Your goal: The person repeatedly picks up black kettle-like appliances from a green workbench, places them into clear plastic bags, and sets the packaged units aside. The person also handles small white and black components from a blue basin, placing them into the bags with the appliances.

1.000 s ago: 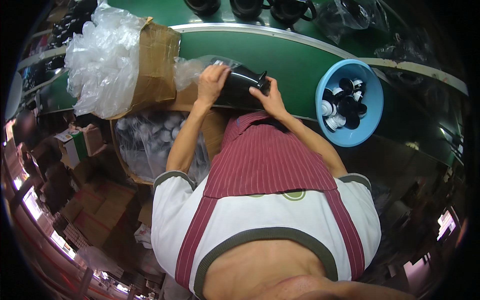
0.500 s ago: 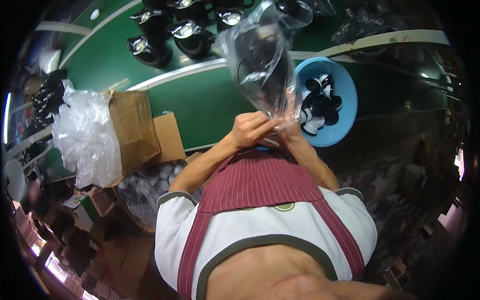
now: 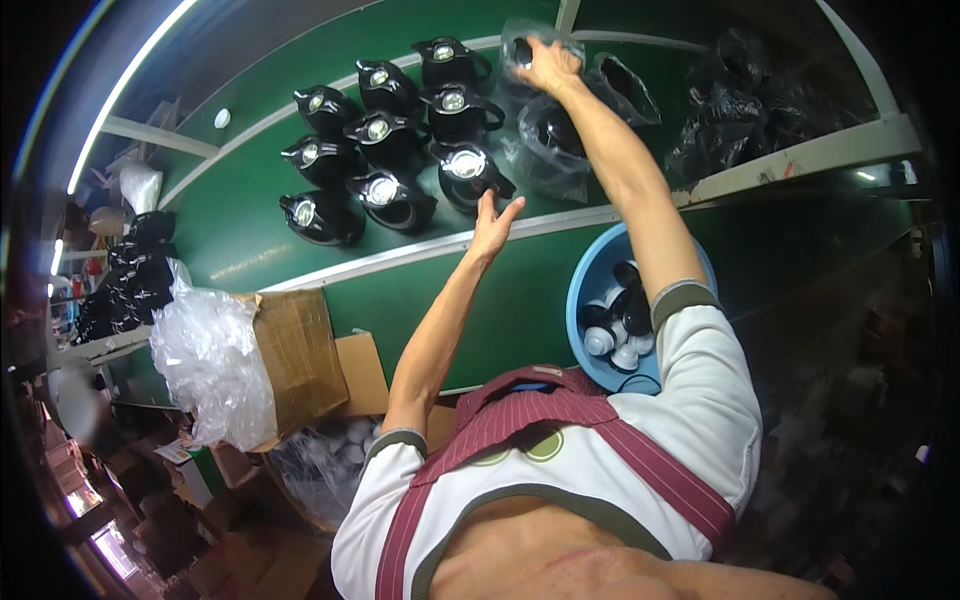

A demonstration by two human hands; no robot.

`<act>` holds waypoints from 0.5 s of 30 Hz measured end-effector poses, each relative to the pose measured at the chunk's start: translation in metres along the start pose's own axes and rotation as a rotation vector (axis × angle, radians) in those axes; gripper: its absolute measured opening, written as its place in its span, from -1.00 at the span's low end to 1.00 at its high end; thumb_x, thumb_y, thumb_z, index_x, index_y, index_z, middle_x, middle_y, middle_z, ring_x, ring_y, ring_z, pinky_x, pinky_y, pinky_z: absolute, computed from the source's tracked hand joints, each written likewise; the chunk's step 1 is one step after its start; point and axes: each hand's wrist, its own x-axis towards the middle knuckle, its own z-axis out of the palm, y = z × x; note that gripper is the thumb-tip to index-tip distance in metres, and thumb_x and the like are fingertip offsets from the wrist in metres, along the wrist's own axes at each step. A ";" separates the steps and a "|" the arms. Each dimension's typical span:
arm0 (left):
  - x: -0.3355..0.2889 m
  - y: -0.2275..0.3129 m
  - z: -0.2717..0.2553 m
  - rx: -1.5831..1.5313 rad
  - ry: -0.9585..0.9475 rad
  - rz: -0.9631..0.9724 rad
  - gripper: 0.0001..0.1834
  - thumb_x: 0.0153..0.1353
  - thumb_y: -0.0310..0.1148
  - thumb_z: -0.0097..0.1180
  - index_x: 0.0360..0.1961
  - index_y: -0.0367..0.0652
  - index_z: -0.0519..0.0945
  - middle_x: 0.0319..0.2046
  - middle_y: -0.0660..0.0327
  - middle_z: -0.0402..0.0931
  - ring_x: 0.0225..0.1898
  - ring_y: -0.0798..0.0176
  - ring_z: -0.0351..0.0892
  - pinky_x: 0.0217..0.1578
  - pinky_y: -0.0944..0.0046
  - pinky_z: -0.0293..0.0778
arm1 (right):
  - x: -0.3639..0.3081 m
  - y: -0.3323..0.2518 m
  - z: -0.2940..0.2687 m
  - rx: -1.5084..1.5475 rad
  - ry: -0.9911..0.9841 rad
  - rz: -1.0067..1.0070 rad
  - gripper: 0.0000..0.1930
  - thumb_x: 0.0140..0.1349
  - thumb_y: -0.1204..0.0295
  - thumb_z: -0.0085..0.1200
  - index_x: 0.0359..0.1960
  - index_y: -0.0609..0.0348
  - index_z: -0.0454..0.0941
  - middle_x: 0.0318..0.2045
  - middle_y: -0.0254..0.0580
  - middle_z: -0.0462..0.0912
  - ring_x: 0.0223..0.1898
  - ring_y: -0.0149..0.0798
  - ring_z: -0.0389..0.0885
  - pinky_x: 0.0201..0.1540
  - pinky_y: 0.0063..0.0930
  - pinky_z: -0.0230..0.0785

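Several black jugs (image 3: 380, 140) with shiny round tops stand in rows on the green worktop. My left hand (image 3: 492, 222) reaches up to the front right jug (image 3: 468, 168), thumb and forefinger apart at its handle side; whether it touches is hard to tell. At the far side, my right hand (image 3: 553, 66) has its fingers bent over a jug in a clear plastic bag (image 3: 514, 76), which it grips from above. Another bagged jug (image 3: 556, 130) stands just nearer, and a further bagged one (image 3: 626, 88) is to the right.
A blue basin (image 3: 580, 290) with black and white round parts sits below my right arm. To the left, a cardboard box (image 3: 300, 345) overflows with clear plastic bags (image 3: 212, 355). Dark bagged items (image 3: 735, 110) pile up at the far right, behind a pale rail (image 3: 800, 165).
The bagged jug held before my chest has gone from there. Both arms have stretched forward, the right to a bagged jug at the far side, the left to the front right jug.
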 end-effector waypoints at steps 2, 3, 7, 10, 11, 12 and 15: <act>0.007 0.007 0.010 -0.363 0.000 0.031 -0.38 0.37 -0.22 0.24 0.33 -0.32 0.38 0.16 0.17 0.53 0.29 0.29 0.37 0.37 0.23 0.15 | -0.017 0.002 0.013 0.074 -0.026 0.002 -0.22 0.17 -0.25 0.20 0.38 -0.24 0.40 0.21 0.23 0.51 0.19 0.23 0.56 0.22 0.22 0.34; 0.014 0.012 0.009 -0.358 0.021 0.059 -0.49 0.38 -0.24 0.23 0.24 -0.30 0.46 0.10 0.17 0.57 0.20 0.31 0.45 0.29 0.26 0.26 | -0.024 0.007 0.014 0.061 0.067 -0.046 -0.37 0.29 -0.15 0.13 0.31 -0.16 0.49 0.18 0.14 0.54 0.16 0.19 0.58 0.20 0.17 0.37; -0.012 -0.001 -0.026 -0.200 0.223 0.117 -0.69 0.27 -0.34 0.38 -0.12 -0.18 0.50 -0.29 0.36 0.50 -0.29 0.50 0.45 -0.21 0.42 0.44 | -0.160 0.011 -0.039 0.391 0.478 -0.449 -0.71 0.38 0.23 0.13 0.03 0.07 0.66 -0.04 -0.14 0.70 0.04 -0.05 0.64 0.06 -0.29 0.50; -0.057 -0.004 -0.054 -0.044 0.272 0.161 -0.64 0.16 -0.36 0.48 -0.27 -0.17 0.45 -0.40 0.41 0.44 -0.41 0.54 0.35 -0.38 0.51 0.35 | -0.289 0.058 -0.054 0.560 0.520 -0.285 -0.92 0.32 0.41 0.19 -0.27 0.13 0.65 -0.46 -0.20 0.67 -0.44 -0.13 0.64 -0.36 -0.29 0.47; -0.076 0.002 -0.059 -0.064 0.259 0.185 -0.62 0.13 -0.35 0.51 -0.31 -0.17 0.45 -0.42 0.41 0.43 -0.42 0.54 0.35 -0.40 0.52 0.33 | -0.330 0.081 -0.037 0.557 0.417 -0.128 -0.89 0.34 0.39 0.18 -0.29 0.14 0.64 -0.46 -0.18 0.66 -0.45 -0.15 0.65 -0.37 -0.26 0.47; -0.098 0.008 -0.062 -0.006 0.260 0.187 -0.60 0.09 -0.36 0.54 -0.40 -0.20 0.45 -0.45 0.42 0.41 -0.40 0.55 0.36 -0.42 0.51 0.35 | -0.367 0.097 -0.023 0.510 0.270 0.016 -0.85 0.34 0.33 0.19 -0.28 0.16 0.64 -0.50 -0.19 0.66 -0.48 -0.13 0.66 -0.38 -0.30 0.49; -0.151 -0.004 -0.078 0.328 0.158 0.138 -0.62 0.05 -0.35 0.55 -0.45 -0.27 0.50 -0.57 0.40 0.41 -0.50 0.54 0.33 -0.46 0.45 0.43 | -0.441 0.117 0.021 0.354 -0.182 -0.146 -0.61 0.18 0.28 0.32 0.01 0.13 0.62 -0.02 -0.04 0.66 0.10 -0.02 0.59 0.11 -0.19 0.49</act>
